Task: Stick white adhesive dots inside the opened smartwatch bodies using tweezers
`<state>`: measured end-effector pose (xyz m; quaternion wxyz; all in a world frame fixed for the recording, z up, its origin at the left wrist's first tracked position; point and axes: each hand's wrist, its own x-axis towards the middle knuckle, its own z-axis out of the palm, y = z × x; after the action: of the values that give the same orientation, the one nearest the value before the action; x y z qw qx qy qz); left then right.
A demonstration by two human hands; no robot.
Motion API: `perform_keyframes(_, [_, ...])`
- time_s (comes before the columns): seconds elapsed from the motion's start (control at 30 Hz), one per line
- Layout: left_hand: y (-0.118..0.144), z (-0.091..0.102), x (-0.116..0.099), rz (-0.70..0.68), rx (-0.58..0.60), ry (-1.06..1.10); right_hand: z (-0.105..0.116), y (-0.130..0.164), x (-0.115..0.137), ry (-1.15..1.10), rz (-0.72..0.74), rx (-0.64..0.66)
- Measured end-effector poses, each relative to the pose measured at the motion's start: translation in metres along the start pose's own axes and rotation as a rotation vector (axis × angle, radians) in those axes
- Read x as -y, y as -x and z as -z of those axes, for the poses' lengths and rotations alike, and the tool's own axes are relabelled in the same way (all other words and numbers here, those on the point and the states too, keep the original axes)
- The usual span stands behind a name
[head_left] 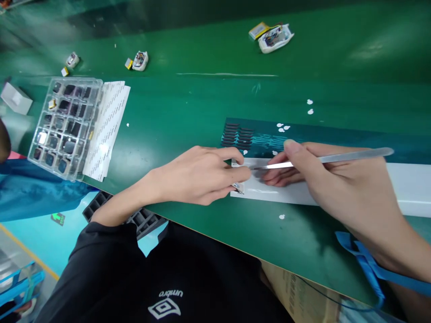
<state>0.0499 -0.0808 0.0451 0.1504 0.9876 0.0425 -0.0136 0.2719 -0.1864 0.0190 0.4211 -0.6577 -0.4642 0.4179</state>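
Tweezers (323, 158) lay pinched in the right hand (336, 184), thumb on top and fingers curled beneath, their tips reaching to the left end of the white strip (279, 190). At that end the left hand (198, 175) had its thumb and forefinger closed on a small part (237, 186), too tiny and too covered by the fingers to make out; the rest of that hand rested loosely curled on the green surface (188, 112). Both hands met over the strip's left end, and the strip ran off to the right under the right wrist, which wore a blue strap (363, 260).

Just beyond the strip lay a dark teal sheet (336, 137) carrying rows of small black pads (237, 134) at its left end, with white scraps (282, 128) scattered on it and on the surface past it. Well to the left of the strip stood a clear compartment tray (63, 128) of dark small parts, with a stack of white liner sheets (109, 121) against its right side. Far beyond the strip, small white housings (275, 38) and a yellow cell (257, 30) sat on the surface, with two more little housings (140, 60) farther left.
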Motion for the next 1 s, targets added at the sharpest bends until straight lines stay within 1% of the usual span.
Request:
perform_keyframes(0.13, [0.0006,0.0012,0.0005,-0.004,0.0,-0.003,-0.0032,0.0001,0.0003,0.003,0.005,-0.006])
perform_keyframes(0.4, [-0.0006,0.0048,0.0017,0.008,0.031,0.016,-0.0091,0.0017,0.0004,0.011,0.013,-0.079])
perform_keyframes(0.53, [-0.0012,0.005,0.0028,0.009,0.045,0.03,-0.0079,0.0008,-0.0015,0.042,0.05,-0.046])
perform_keyframes(0.73, [-0.0009,0.0047,0.0032,0.014,0.029,0.048,-0.0068,-0.0001,-0.0034,0.091,0.095,0.019])
perform_keyframes(0.83, [0.0005,0.005,0.0032,0.017,0.033,0.047,-0.0066,0.0013,-0.0035,0.085,0.078,0.025])
perform_keyframes(1.0, [0.0012,0.0051,0.0038,0.024,0.041,0.053,-0.009,0.0036,-0.0033,0.038,0.016,-0.024])
